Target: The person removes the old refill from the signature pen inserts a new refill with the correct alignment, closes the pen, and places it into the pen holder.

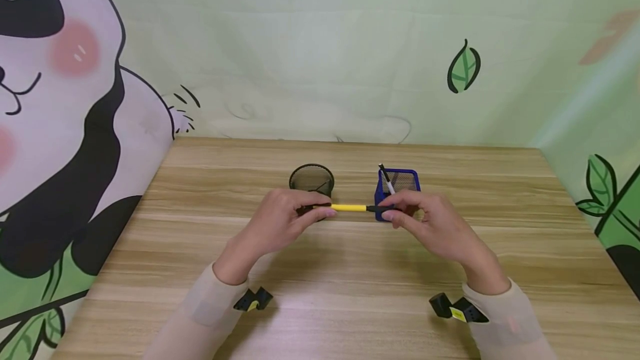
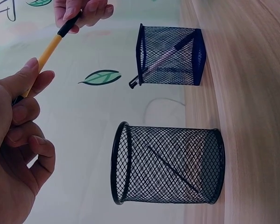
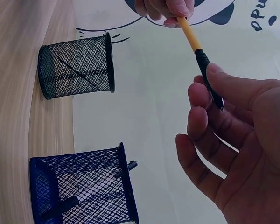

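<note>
A yellow pen (image 1: 350,208) with a black grip is held level between both hands, above the table. My left hand (image 1: 277,218) pinches its dark rear end between thumb and fingers. At the other end, my right hand (image 1: 432,221) pinches the black grip, and the pointed tip shows past the thumb in the right wrist view. Behind the left hand stands a round black mesh pen holder (image 2: 168,165). A square blue mesh pen holder (image 3: 84,186) is behind the right hand, with a black-and-white marker (image 1: 387,179) leaning in it.
Both holders stand on a wood-grain table (image 1: 340,282). A pale green wall covering (image 1: 300,71) with a panda and leaves rises at the table's back edge. Each wrist carries a small black camera (image 1: 253,299).
</note>
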### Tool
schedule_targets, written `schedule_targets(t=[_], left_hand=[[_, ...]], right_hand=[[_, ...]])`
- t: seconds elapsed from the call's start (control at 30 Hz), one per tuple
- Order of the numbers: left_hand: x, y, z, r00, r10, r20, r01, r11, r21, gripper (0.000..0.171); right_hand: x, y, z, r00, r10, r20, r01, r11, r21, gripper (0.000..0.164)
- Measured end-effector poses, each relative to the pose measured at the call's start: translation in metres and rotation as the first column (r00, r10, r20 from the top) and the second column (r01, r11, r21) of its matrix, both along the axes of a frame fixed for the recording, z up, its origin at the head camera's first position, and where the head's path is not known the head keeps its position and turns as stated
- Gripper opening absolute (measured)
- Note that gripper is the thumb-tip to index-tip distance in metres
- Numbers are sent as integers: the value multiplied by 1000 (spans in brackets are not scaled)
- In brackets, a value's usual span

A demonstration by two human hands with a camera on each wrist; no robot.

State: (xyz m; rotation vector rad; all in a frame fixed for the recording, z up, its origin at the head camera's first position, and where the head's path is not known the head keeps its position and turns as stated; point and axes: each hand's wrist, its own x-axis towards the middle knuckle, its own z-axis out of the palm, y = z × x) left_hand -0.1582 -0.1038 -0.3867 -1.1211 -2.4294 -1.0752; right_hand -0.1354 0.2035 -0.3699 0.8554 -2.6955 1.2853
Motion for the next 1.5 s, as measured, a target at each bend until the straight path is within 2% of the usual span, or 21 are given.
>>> schedule_targets(t=[0.43,1.5], left_hand=[[0,1,0,1000,5,14,-5,1000,-4,16],[-2,-2,-2,1000,10,16,-10,1000,11,15]], right_hand=[[0,1,-1,999,-8,-38,8,1000,-10,14],[1,1,1,999,-15,-31,14,1000,-15,12]])
